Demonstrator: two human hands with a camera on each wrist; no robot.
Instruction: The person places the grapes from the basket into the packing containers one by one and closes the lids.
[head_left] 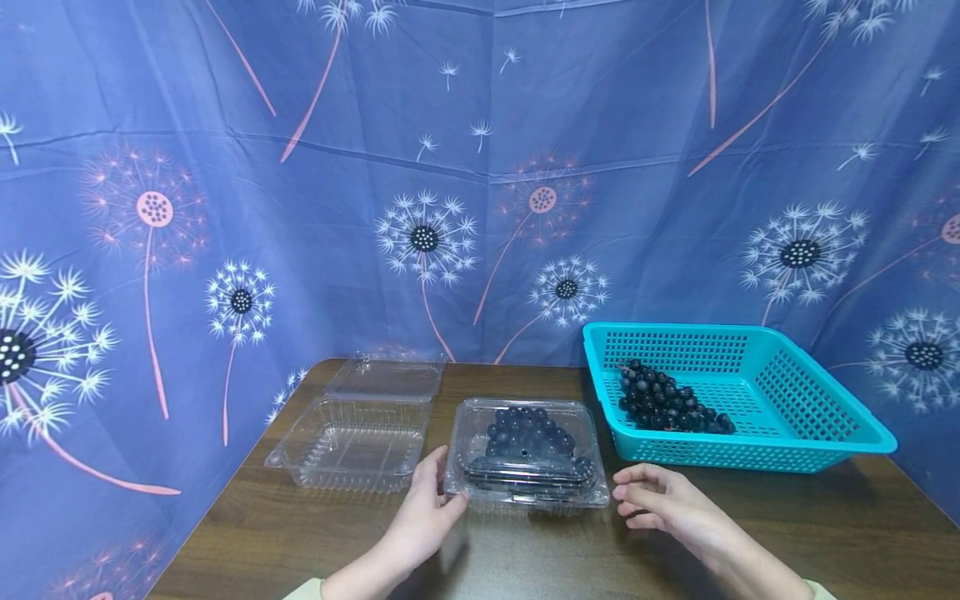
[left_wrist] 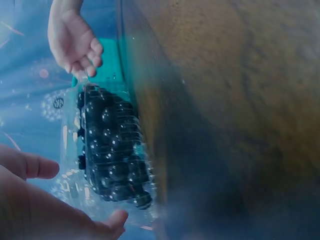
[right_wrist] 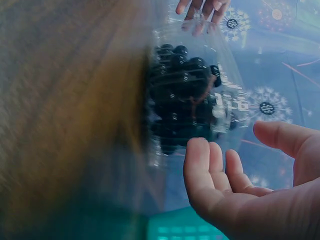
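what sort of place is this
Probably an indoor corner screened off for tabletop work: a blue dandelion-print cloth hangs behind a wood-grain table bearing a turquoise plastic basket with dark grapes.

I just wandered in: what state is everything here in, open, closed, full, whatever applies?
Left clear box: open, its lid folded back, no grapes inside
Middle clear box: closed; latching unclear
Boxed grapes: covered, visible through plastic
Turquoise basket: open-topped, partly filled
Basket grapes: uncovered, still clustered
Left hand: at the middle box's left edge; contact unclear
Right hand: fingers relaxed, holding nothing
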